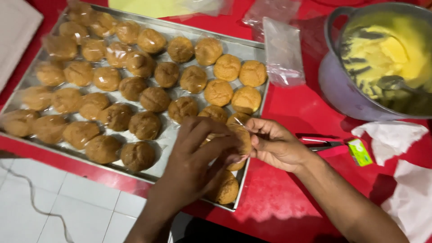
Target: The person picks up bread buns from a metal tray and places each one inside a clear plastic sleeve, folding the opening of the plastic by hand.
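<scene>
At the far left a white cloth lies on the red counter, and beside it a metal tray carries rows of round brown pastry puffs, many under clear plastic film. Near the tray's right corner both hands meet over one puff. The left hand curls over it from above, its grip pressed around the puff's near side; the right hand pinches the puff's right edge between thumb and fingertips. The puff sits just above the tray edge, held by both hands and touching neither tray nor counter, as far as can be told. To do this well, I judge the hold should stay light so the shell is not crushed. Further right lie a small clear bag, red-handled scissors, crumpled white paper, and a grey pot of yellow cream.
</scene>
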